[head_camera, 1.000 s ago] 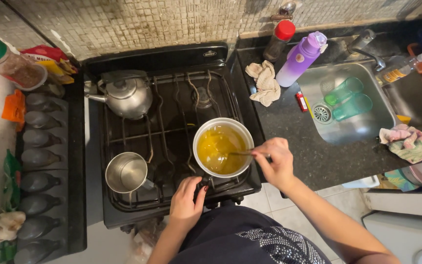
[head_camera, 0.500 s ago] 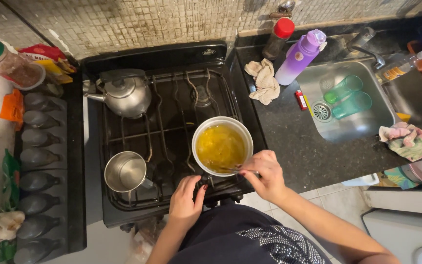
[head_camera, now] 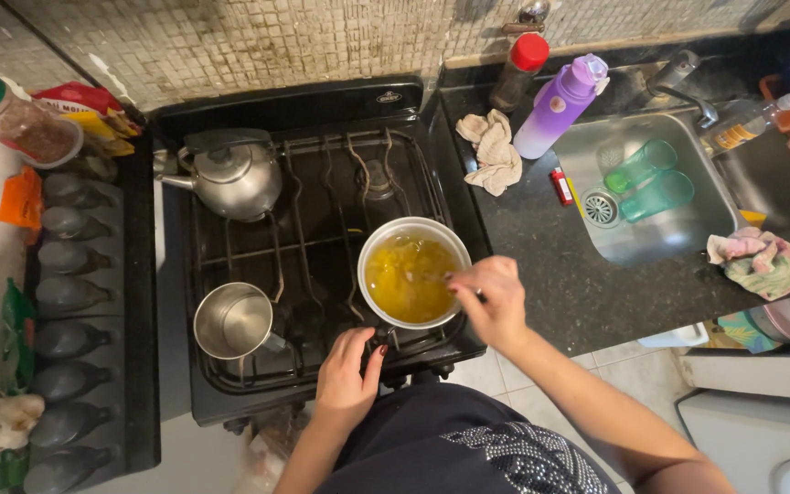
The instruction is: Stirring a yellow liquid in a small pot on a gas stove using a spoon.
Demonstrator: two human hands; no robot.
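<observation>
As right hand point(head_camera: 496, 300) shifts, pot point(head_camera: 413, 273) stays

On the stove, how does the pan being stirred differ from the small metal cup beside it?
The pan holds yellow liquid; the metal cup looks empty. The pan is wider than the cup. The right hand works a utensil in the pan and the left hand rests at its handle; no hand touches the cup. The pan sits front right on the stove, the cup front left. Both are round, open-topped and metal-rimmed.
</observation>
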